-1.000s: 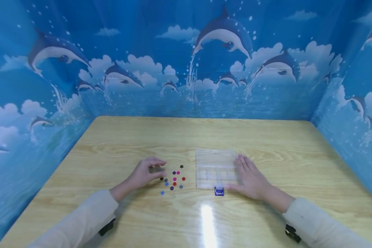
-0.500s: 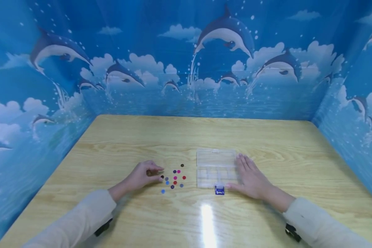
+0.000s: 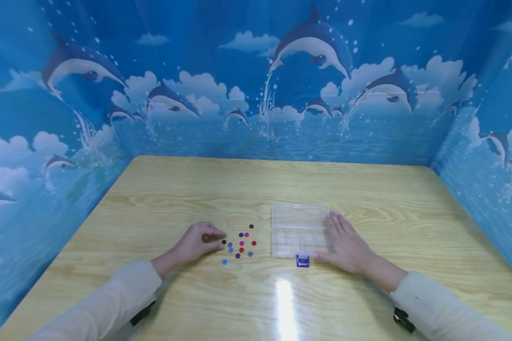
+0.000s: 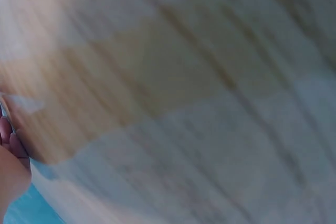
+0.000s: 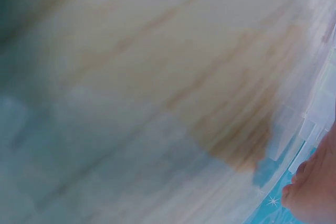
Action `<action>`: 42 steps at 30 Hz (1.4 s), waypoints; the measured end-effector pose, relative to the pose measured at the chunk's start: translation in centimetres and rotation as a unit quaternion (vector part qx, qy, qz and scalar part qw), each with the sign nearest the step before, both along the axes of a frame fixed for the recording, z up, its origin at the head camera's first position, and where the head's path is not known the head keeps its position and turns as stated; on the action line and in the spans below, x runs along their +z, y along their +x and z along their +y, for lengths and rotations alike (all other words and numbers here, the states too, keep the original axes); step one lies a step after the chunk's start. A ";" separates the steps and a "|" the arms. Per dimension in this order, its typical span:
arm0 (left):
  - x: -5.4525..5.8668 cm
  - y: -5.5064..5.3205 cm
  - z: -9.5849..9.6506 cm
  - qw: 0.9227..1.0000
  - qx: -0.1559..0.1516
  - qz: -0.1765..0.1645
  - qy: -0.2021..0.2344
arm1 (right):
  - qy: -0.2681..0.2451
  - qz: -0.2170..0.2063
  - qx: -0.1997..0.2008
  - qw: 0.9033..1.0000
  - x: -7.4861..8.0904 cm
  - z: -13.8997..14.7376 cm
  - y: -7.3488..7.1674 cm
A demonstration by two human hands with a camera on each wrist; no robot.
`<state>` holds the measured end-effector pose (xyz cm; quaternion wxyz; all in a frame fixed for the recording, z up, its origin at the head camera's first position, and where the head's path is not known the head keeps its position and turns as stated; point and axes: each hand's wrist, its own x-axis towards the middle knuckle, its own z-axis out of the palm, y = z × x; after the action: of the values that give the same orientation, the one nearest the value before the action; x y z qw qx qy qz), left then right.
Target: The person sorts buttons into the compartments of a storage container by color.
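Note:
Several small, button-like discs in black, blue, grey-blue, pink, red and purple lie loosely on the wooden table (image 3: 187, 293) in the head view. At their left edge, my left hand (image 3: 197, 242) reaches in, thumb and forefinger apart beside a black disc (image 3: 224, 242); contact is too small to tell. To the right of the discs lies a clear plastic compartment box (image 3: 287, 251), lid (image 3: 297, 216) folded back. My right hand (image 3: 349, 246) rests flat along its right side, fingers straight. A dark blue rectangular piece (image 3: 302, 261) sits at its front edge, near the right thumb.
Dolphin-print blue curtains (image 3: 256, 118) surround the table's back and sides. Bare wood lies between the discs and the box. The wrist views show mostly blurred tabletop, with part of a hand at the edge of each.
My left hand has drawn back slightly left, and its forefinger and thumb have come closer together around the black disc. The right hand and box keep their places; the head view has shifted slightly.

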<state>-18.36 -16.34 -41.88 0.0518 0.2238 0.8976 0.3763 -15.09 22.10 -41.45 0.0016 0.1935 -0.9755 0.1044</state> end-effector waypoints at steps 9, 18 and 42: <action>-0.3 -0.2 0.2 1.000 0.006 0.007 0.008 | -0.001 -0.005 -0.002 1.000 0.2 0.0 0.0; -0.5 -0.7 -0.1 0.999 -0.010 0.013 0.043 | -0.002 -0.002 -0.003 1.000 0.2 -0.1 0.0; -0.3 -0.7 0.2 1.000 0.009 0.008 0.022 | 0.000 0.000 0.002 1.000 0.0 -0.1 0.1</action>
<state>-19.06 -16.15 -42.14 0.0360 0.2203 0.8914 0.3943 -15.01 22.04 -41.42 0.0016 0.1951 -0.9752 0.1043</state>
